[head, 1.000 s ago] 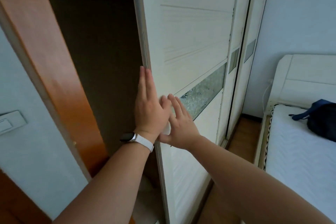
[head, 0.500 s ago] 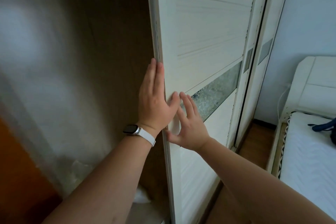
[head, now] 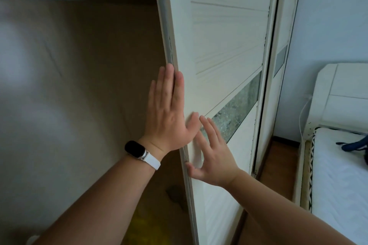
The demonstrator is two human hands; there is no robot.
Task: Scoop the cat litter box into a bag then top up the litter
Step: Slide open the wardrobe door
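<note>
While both hands press flat on the white sliding wardrobe door [head: 223,49], the head view looks along its leading edge. The left hand [head: 169,111] lies with fingers straight and together against that edge, palm to the door, gripping nothing; a watch [head: 142,152] with a dark face and white strap sits on its wrist. The right hand [head: 214,154] is spread wide just below and beside it, fingertips on the door face near the frosted glass strip [head: 237,111], thumb at the edge, also holding nothing. Left of the door the wardrobe interior [head: 79,85] is open but dim and blurred; what it contains cannot be told, apart from a vague dark shape and a yellowish patch low down. A second door panel [head: 278,61] stands behind the first. At the right a white bed [head: 342,185] carries a dark blue bag [head: 356,145], only partly in view. Neither litter box, litter nor scoop bag shows anywhere.
</note>
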